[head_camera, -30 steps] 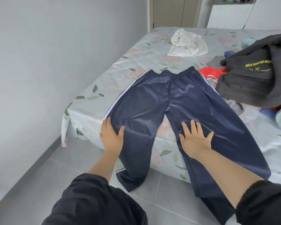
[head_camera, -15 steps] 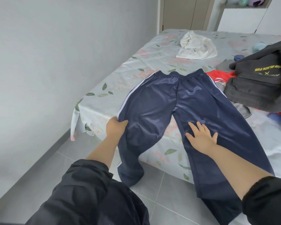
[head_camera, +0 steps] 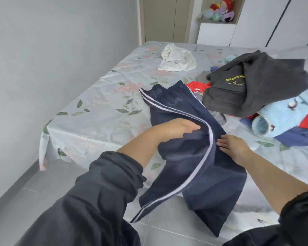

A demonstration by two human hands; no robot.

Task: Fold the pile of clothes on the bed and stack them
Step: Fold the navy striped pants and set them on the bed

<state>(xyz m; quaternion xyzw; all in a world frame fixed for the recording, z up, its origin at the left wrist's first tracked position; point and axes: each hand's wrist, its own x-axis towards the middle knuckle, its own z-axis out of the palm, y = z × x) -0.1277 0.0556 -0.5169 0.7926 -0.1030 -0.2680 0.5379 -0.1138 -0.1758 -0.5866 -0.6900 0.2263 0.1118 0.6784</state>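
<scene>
The navy trousers (head_camera: 185, 157), spread flat 1 second ago, now lie nearly halved lengthwise between my hands, my left hand (head_camera: 174, 129) bringing 1 leg over (pinching or not, I cannot tell) to my flat, open right hand (head_camera: 233, 148), so crosswise folds come next

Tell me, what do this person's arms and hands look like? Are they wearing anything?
The left sleeve and right sleeve are dark, almost black. The fabric is loose and creased, and bunched up near the elbows so the forearms are bare. The left hand and right hand are bare too: no gloves, and no ring or watch shows.
</scene>
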